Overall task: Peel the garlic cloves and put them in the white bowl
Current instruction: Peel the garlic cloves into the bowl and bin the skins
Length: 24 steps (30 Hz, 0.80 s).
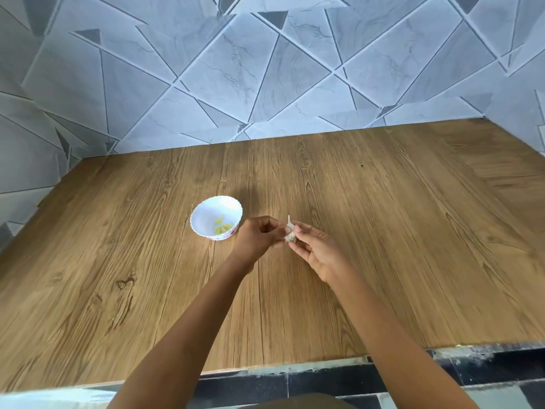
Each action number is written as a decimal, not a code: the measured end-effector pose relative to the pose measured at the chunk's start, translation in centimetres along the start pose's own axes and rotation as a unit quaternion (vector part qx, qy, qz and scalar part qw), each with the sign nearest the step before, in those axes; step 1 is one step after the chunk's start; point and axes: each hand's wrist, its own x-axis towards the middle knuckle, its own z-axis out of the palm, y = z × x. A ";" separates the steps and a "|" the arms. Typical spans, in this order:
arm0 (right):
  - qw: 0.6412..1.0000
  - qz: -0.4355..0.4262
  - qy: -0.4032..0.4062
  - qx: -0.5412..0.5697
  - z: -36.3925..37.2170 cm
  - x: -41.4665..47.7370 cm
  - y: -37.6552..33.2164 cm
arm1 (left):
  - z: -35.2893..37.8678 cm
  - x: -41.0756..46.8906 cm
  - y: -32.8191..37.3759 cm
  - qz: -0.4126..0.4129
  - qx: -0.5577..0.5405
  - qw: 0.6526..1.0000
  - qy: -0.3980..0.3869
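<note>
Forearms point(188, 314): rise from the bottom edge to mid-frame.
Left hand point(259, 237): fingers curled, pinching the garlic's left side.
Right hand point(317, 252): pinching its right side.
Garlic point(290, 233): centre frame, held between both hands, papery stalk upward.
White bowl point(203, 215): on the wooden table point(398, 231) just left of the left hand, holding yellowish peeled cloves point(222, 228).

A garlic piece point(289, 232), white, with its papery tip pointing up and wispy roots below, is pinched between the left hand point(259, 238) and the right hand point(320, 255). The white bowl point(205, 215) (scalloped rim, patterned outside) stands upright just beside the left hand, on its outer side. It holds a few yellowish peeled cloves point(221, 228).
</note>
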 end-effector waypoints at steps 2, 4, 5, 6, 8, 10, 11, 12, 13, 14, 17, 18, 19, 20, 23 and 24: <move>1.000 0.007 0.000 0.002 0.0 0.0 0.1 | 0.0 -0.1 0.4 -0.006 0.016 1.000 0.014; 1.000 0.007 0.004 -0.004 0.0 0.0 0.3 | 0.1 -0.2 0.6 -0.012 0.031 0.999 0.019; 1.000 0.002 0.007 -0.009 0.0 0.0 0.4 | 0.2 -0.3 0.6 -0.013 0.038 0.999 0.024; 1.000 -0.007 0.012 -0.017 0.1 -0.1 0.6 | 0.3 -0.4 0.5 -0.012 0.050 0.998 0.035; 0.998 -0.033 0.028 -0.034 0.3 -0.1 0.9 | 0.5 -0.5 0.4 -0.007 0.074 0.995 0.060; 0.997 -0.048 0.039 -0.045 0.5 0.0 1.2 | 0.7 -0.6 0.3 -0.007 0.085 0.994 0.072; 0.997 -0.050 0.039 -0.048 0.5 0.0 1.3 | 0.8 -0.6 0.3 -0.013 0.082 0.994 0.074; 0.997 -0.051 0.039 -0.054 0.5 0.1 1.3 | 0.8 -0.5 0.3 -0.022 0.072 0.994 0.077; 0.996 -0.054 0.042 -0.060 0.4 0.1 1.3 | 0.6 -0.5 0.2 -0.033 0.050 0.995 0.083; 0.995 -0.064 0.045 -0.069 0.3 0.1 1.1 | 0.4 -0.6 0.3 -0.041 0.022 0.995 0.091; 0.971 -0.155 0.065 -0.170 -0.3 0.6 0.8 | -0.8 -0.9 0.3 -0.048 -0.030 0.993 0.108; 0.942 -0.211 0.072 -0.251 -0.5 1.0 0.8 | -1.2 -1.1 0.3 -0.049 -0.032 0.993 0.106; 0.898 -0.268 0.071 -0.341 -0.5 1.4 0.9 | -1.6 -1.4 0.1 -0.051 -0.029 0.993 0.103; 0.847 -0.319 0.064 -0.421 -0.5 1.9 1.1 | -1.8 -1.7 0.0 -0.053 -0.023 0.993 0.099; 0.699 -0.429 0.036 -0.571 0.1 3.4 2.1 | -2.4 -2.8 -0.7 -0.063 -0.015 0.993 0.101; 0.678 -0.440 0.026 -0.588 0.3 3.7 2.4 | -2.6 -3.3 -1.0 -0.065 -0.015 0.992 0.108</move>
